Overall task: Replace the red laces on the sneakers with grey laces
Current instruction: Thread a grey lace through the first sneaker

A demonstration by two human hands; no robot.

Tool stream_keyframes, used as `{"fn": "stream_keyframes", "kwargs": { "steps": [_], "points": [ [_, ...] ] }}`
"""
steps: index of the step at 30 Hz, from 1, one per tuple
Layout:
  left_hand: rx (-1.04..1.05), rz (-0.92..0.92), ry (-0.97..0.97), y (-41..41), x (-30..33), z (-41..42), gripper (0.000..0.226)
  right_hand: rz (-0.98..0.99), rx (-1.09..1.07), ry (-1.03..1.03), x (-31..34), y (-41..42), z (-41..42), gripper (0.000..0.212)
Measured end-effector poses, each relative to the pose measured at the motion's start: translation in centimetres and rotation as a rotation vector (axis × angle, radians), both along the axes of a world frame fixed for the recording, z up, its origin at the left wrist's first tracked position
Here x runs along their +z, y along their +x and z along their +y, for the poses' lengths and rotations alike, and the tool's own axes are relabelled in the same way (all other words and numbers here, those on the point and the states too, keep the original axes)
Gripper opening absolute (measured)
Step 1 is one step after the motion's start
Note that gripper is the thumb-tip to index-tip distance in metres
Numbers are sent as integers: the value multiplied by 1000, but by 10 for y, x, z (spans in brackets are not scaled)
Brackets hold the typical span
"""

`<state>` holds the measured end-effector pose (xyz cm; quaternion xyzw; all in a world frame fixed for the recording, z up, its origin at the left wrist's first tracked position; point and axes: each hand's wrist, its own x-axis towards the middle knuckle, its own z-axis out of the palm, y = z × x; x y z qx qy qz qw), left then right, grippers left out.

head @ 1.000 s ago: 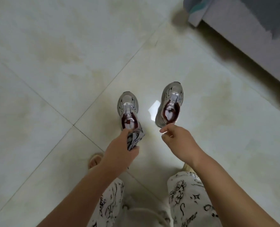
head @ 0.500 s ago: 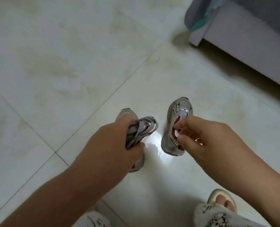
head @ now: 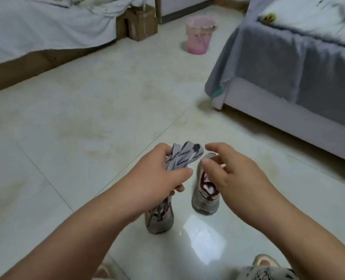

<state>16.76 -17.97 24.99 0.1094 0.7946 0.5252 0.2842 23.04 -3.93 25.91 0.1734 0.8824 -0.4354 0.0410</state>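
Five curled fingers of the left hand (head: pixel 153 178) are pinching a folded bundle of flat, woven grey laces (head: pixel 182 156) printed with dark script, while the right hand (head: pixel 232 174) is hovering just beside the bundle with its fingers loosely spread and holding nothing. Directly beneath the bundle, two chunky grey sneakers are standing on the glossy tiled floor (head: pixel 86 122): the left sneaker (head: pixel 159 219) is showing under the left wrist, and the right sneaker (head: pixel 205 190), threaded with thin red laces (head: pixel 205 181), is sitting partly under the right hand. Well beyond the bundle, a round pink bin (head: pixel 198 36) is standing between a white-sheeted bed (head: pixel 36 27) and a soft grey-draped bed (head: pixel 288 63).
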Motion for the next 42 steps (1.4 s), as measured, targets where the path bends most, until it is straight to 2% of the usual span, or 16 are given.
{"fn": "stream_keyframes", "kwargs": {
  "steps": [3,7,10,15,20,24,27,32,35,38,40,42],
  "points": [
    [-57,-77,175,13,14,6,13,76,-65,-85,6,7,-7,36],
    [2,-144,316,27,23,7,13,245,-168,-233,15,14,-8,9],
    [98,-184,406,38,31,2,15,332,-218,-320,23,20,-9,21],
    [209,-128,398,56,47,-13,17,408,-239,-497,41,29,-20,23],
    [230,-72,402,57,66,-31,18,458,-292,-436,57,34,-13,22],
    [373,-16,378,40,71,-44,15,477,-384,-425,71,24,8,23],
    [473,-58,464,25,63,-51,15,448,-416,-534,72,12,20,19],
    [551,-213,560,-7,47,-43,17,383,-555,-830,47,-6,29,15],
    [580,-139,480,-21,40,-34,12,386,-664,-936,39,-13,40,18],
    [484,-149,411,-29,34,-29,12,472,-758,-1167,42,-18,53,19],
    [383,-32,243,-35,31,-28,13,514,-807,-1278,46,-23,60,20],
    [342,156,22,-43,24,-27,14,519,-821,-1282,48,-26,65,21]
  ]
}}
